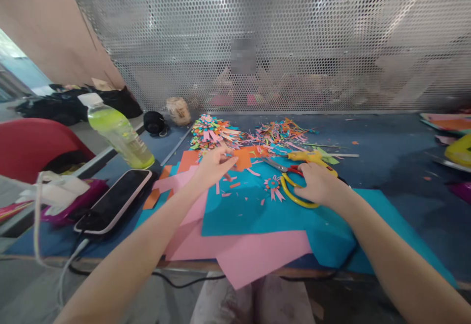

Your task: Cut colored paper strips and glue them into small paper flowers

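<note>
My left hand [215, 166] is closed in a pinch at the edge of a piece of orange paper [243, 159], above the blue paper sheets. My right hand [316, 185] is wrapped round the handles of a pair of scissors [275, 164], whose dark blades point left toward the orange paper. A yellow loop [300, 203], apparently one of the scissors' handles, curves below my fingers. Just behind that hand lies a yellow glue gun [307, 156], partly hidden. A small pink-and-blue paper rosette [273, 184] rests on the blue paper [235, 218] between my hands.
Finished-looking paper rosettes [211, 130] and a heap of paper strips [279, 130] lie at the back. Pink sheets [263, 255] overhang the front edge. On the left are a phone [116, 201], a green drink bottle [119, 135] and cables [75, 255]. A perforated metal panel [294, 35] stands behind.
</note>
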Available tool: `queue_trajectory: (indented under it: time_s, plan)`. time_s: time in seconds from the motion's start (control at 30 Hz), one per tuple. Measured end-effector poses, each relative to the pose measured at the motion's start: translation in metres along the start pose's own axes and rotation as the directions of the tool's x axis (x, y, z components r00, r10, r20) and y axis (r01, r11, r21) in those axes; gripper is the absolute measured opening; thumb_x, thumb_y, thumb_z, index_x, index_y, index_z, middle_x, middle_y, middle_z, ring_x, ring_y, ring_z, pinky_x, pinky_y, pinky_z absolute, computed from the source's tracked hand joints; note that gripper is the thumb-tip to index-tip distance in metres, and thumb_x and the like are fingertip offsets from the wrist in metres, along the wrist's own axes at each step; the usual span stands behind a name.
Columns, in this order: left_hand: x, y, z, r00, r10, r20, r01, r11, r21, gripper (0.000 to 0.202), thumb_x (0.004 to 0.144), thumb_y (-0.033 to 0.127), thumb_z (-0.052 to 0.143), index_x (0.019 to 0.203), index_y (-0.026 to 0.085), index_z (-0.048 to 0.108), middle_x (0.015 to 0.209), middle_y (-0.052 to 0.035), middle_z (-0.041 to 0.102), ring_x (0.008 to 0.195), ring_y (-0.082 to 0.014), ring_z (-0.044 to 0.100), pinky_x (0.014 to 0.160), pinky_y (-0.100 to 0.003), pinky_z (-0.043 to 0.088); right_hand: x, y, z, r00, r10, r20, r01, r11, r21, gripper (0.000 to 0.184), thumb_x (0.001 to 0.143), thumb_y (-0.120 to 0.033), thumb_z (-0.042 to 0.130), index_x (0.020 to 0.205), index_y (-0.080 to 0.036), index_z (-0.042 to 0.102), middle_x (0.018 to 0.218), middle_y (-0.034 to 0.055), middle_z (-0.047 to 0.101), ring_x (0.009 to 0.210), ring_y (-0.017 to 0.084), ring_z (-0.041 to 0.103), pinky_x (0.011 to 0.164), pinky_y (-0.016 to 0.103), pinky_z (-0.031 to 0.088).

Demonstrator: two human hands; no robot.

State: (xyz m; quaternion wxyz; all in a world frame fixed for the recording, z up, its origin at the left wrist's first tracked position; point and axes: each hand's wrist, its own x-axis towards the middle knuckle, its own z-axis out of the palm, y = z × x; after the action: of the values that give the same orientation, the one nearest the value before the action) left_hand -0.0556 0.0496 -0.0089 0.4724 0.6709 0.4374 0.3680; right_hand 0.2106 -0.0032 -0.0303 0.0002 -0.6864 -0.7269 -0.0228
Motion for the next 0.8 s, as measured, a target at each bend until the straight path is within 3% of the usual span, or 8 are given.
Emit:
queue_trajectory:
  time_s: [0.2, 0.43, 0.57, 0.67, 0.8]
  plan:
    - [0.001, -0.005, 0.005, 0.998, -0.058, 0.014, 0.059, 0.990, -0.129, 0.023, 0.070, 0.029, 0.063, 0.081, 0.016, 0.047, 0.072, -0.0065, 0.065, 0.071, -0.0233, 0.067, 0.039, -0.022, 0.049, 0.009, 0.008, 0.001, 0.994, 0.015, 0.105, -0.017, 1.000, 0.014, 0.029, 0.059, -0.025, 0.059, 0.085, -0.012, 0.053, 0.092, 0.0133, 0.056, 0.080, 0.025, 0.055, 0.063, 0.029, 0.038]
    - [0.001, -0.006, 0.011, 0.994, -0.103, -0.038, 0.095, 0.982, -0.165, 0.026, 0.069, 0.032, 0.063, 0.075, 0.017, 0.043, 0.070, -0.0033, 0.061, 0.063, -0.0218, 0.067, 0.036, -0.021, 0.046, 0.004, 0.001, 0.004, 0.998, 0.042, 0.039, -0.042, 0.999, -0.011, 0.031, 0.060, -0.013, 0.057, 0.090, -0.010, 0.052, 0.097, 0.0171, 0.054, 0.084, 0.029, 0.055, 0.065, 0.032, 0.038]
    - [0.001, -0.007, 0.012, 0.998, -0.058, -0.040, 0.051, 0.985, -0.166, 0.026, 0.073, 0.036, 0.059, 0.075, 0.018, 0.040, 0.073, -0.0045, 0.063, 0.060, -0.0185, 0.066, 0.037, -0.020, 0.044, 0.006, 0.002, 0.004, 0.999, 0.009, -0.041, -0.004, 0.993, 0.120, 0.026, 0.061, -0.012, 0.053, 0.087, -0.015, 0.052, 0.090, 0.0112, 0.057, 0.079, 0.024, 0.057, 0.064, 0.031, 0.041]
    - [0.001, -0.007, 0.013, 0.997, -0.009, -0.074, -0.004, 0.985, -0.170, 0.026, 0.073, 0.037, 0.058, 0.076, 0.017, 0.041, 0.072, -0.0041, 0.064, 0.059, -0.0170, 0.066, 0.039, -0.019, 0.043, 0.006, 0.003, 0.005, 0.988, 0.062, -0.138, -0.024, 0.965, 0.261, 0.029, 0.059, -0.014, 0.053, 0.088, -0.018, 0.048, 0.082, 0.0073, 0.057, 0.074, 0.023, 0.057, 0.060, 0.031, 0.042]
    - [-0.003, -0.001, 0.014, 0.991, 0.009, -0.135, -0.040, 0.972, -0.231, 0.024, 0.071, 0.033, 0.061, 0.075, 0.017, 0.044, 0.066, -0.0019, 0.064, 0.063, -0.0176, 0.066, 0.045, -0.020, 0.045, 0.005, -0.001, 0.006, 0.952, 0.134, -0.274, 0.032, 0.850, 0.526, 0.034, 0.060, -0.025, 0.056, 0.089, -0.021, 0.037, 0.078, 0.0049, 0.056, 0.064, 0.020, 0.055, 0.052, 0.030, 0.040]
